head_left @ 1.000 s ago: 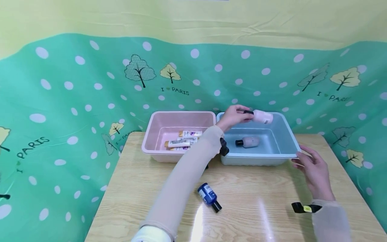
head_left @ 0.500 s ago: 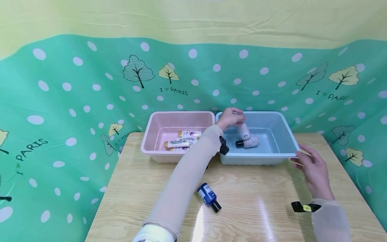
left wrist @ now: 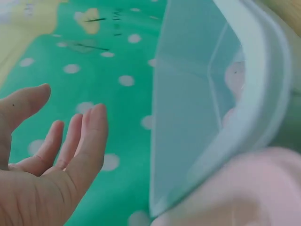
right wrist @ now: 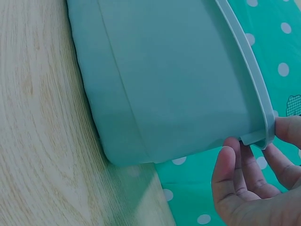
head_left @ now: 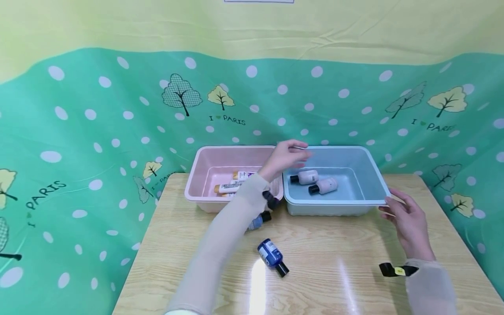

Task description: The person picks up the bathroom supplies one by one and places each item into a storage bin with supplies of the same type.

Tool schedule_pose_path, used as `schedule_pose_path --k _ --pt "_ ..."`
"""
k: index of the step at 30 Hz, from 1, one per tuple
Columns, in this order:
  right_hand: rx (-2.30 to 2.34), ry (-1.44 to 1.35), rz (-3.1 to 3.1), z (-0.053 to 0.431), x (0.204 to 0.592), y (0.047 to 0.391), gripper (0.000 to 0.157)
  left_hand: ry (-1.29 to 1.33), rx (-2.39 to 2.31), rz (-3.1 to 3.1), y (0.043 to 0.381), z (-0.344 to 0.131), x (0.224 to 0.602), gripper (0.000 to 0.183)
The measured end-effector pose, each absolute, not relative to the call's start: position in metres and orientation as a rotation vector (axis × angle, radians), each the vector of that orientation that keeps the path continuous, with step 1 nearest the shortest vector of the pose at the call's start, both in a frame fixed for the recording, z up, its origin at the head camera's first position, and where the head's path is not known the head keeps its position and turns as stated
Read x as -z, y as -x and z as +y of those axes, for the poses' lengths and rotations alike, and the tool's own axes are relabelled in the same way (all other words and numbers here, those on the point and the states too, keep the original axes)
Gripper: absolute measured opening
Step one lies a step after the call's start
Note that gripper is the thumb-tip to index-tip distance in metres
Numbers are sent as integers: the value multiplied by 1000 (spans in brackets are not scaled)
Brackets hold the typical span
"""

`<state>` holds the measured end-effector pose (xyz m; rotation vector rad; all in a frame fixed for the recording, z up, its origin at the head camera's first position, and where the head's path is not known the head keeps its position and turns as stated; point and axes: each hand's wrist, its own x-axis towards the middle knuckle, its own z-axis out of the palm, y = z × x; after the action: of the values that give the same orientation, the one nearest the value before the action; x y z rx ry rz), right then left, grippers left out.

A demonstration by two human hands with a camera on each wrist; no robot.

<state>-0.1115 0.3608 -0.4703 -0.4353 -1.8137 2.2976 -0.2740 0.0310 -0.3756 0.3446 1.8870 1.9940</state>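
Note:
My left hand is over the adjoining rims of the two bins, its fingers relaxed and nothing in them; the left wrist view shows its bare palm. Inside the blue bin two pale pink bottles with black caps, a left bottle and a right bottle, lie side by side. At that bin's front right corner my right hand pinches the rim, fingertips below the lip in the right wrist view. White tubes with gold caps lie in the pink bin, partly hidden by my left forearm.
On the wooden table, a dark blue bottle with a black cap lies before the bins. Another blue bottle shows partly beside my left sleeve. Behind the bins hangs a green dotted cloth.
My left hand has lowered a pale pink bottle into the blue bin, let it go beside the other, and pulled back up and left. My right hand stays on the rim.

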Motion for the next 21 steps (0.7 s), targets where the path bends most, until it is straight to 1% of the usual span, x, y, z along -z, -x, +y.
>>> schedule_pose_path --k 5,10,14,21 --pt "-2289 442 -1829 360 470 112 52 -424 -2056 1898 252 -11 368 38" --pt "-2271 468 -1838 359 470 112 54 -423 -2090 1957 225 -50 369 41" --pt "-2258 486 -1851 359 470 111 55 -415 -2100 1964 200 -76 378 42" --pt "-2259 482 -1857 357 471 111 58 -430 -2035 2031 163 -106 402 39"
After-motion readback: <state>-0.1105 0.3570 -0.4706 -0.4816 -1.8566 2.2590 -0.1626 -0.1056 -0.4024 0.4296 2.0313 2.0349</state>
